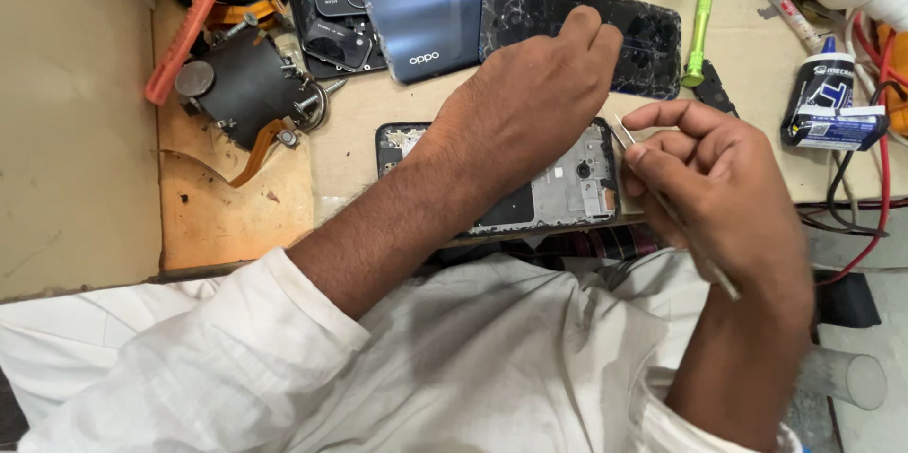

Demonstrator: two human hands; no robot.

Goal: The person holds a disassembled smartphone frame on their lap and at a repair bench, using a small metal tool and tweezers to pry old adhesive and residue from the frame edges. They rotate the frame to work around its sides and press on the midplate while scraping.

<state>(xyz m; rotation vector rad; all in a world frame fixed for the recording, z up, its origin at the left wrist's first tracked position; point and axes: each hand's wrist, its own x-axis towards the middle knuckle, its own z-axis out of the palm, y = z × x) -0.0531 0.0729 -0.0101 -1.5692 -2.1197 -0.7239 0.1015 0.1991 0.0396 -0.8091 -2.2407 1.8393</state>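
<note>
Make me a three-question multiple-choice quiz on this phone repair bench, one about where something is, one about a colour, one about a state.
1. Where does the green screwdriver lie?
A. Right of the cracked screen panel
B. On the white sleeve
C. Under the opened phone

2. What colour is the long plastic tool at upper left?
A. Blue
B. Orange
C. White

3. What state is the phone beneath the left hand in?
A. Closed and lit
B. Opened, inner frame showing
C. Wrapped in a box

Answers:
1 A, it lies on the bench just past the panel's right edge.
2 B, it is plainly orange against the tan bench.
3 B, metal frame and parts are exposed, while the right hand holds tweezers beside it.
</note>
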